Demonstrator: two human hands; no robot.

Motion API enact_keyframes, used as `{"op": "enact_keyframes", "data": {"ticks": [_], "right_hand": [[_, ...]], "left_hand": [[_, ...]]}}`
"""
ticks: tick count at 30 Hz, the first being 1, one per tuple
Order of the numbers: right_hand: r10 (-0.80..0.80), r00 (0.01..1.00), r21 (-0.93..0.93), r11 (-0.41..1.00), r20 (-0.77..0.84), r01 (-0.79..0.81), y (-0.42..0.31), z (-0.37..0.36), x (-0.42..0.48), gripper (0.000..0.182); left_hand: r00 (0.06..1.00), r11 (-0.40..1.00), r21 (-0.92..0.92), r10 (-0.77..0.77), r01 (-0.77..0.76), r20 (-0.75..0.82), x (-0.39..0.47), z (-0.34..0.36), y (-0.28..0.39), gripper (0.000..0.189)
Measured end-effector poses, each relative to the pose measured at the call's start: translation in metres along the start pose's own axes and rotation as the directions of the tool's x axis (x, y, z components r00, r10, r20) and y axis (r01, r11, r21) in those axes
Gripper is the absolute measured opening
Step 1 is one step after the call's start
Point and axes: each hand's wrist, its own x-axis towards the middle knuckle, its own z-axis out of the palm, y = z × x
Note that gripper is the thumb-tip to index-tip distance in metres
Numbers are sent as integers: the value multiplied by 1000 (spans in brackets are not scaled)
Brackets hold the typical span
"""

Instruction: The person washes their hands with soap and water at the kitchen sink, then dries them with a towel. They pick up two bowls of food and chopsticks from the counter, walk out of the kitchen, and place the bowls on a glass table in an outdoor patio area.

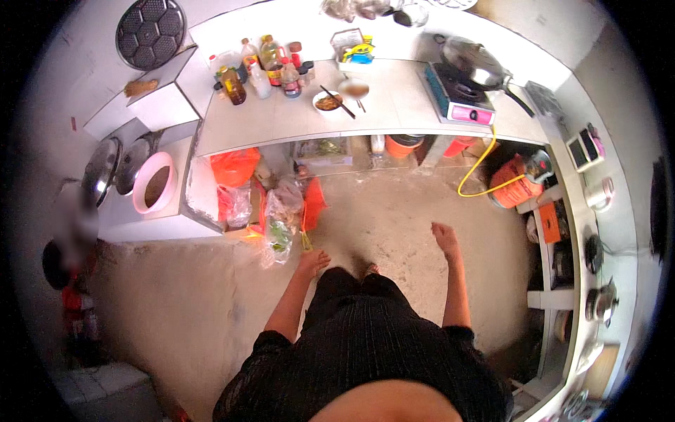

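Note:
My left hand [315,262] hangs beside my left thigh over the floor, with its fingers apart and nothing in it. Just beyond it lie plastic bags with green vegetables [279,237]. On my right, my right hand [445,236] is held out over the bare floor, its fingers loosely curled; whether they are closed is hard to tell, and no object shows in it. On the tiled counter [395,113] ahead stand a bowl of food [327,102] with black chopsticks [337,101] across it and a second bowl [354,89]. A gas stove [464,100] stands farther right, with a lidded wok [472,60] on it.
Bottles [270,60] crowd the counter's left part. Below the counter, an orange gas cylinder [516,182] connects to a yellow hose [464,184]. A pink basin [154,183] sits on the left ledge. Shelving with pots [601,303] runs along the right.

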Motion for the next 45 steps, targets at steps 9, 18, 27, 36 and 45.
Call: {"op": "enact_keyframes", "data": {"ticks": [9,18,27,36,45], "right_hand": [[-19,974,264,964,228,-43,-112,58,270,41],[-40,977,74,997,208,25,-194,146,441,42],[299,856,361,811,422,-461,-236,197,484,47],[208,910,574,720,358,-391,-233,125,448,23],[117,784,558,640,609,-529,-259,85,328,23]], "left_hand": [[993,993,-13,114,-114,7,90,109,163,30],[946,962,49,252,-267,205,190,185,309,39],[988,987,83,135,-140,71,237,176,345,35],[947,930,178,321,-322,34,198,217,377,25],[911,965,-33,258,-262,322,169,304,381,40]]}}
